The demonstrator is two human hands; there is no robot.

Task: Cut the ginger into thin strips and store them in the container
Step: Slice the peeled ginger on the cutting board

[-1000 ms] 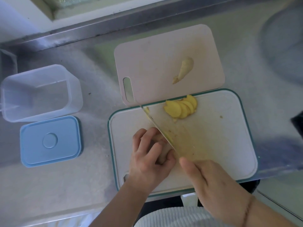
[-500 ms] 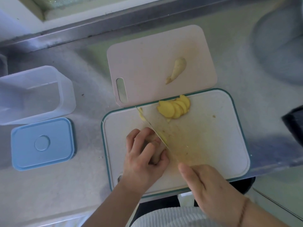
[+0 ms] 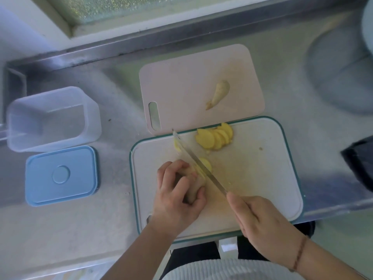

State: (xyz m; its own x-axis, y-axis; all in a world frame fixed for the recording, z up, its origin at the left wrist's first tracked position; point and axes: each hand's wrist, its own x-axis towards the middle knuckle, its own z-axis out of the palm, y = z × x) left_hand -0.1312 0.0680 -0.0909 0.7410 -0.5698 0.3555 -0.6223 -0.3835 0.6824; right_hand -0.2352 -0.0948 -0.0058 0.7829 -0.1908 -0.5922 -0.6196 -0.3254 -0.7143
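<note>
Left hand (image 3: 177, 190) curled around ginger piece (image 3: 196, 183) on green-rimmed board (image 3: 262, 178); right hand (image 3: 256, 221) grips knife (image 3: 198, 162), blade against fingertips. Slip risk: knuckles close. Slices (image 3: 215, 138) at board's far edge; container (image 3: 52, 118) well left, open.

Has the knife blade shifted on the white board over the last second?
Yes. The knife has dropped flatter and slightly rightward relative to the slice pile, exposing a fresh slice beside the blade.
</note>
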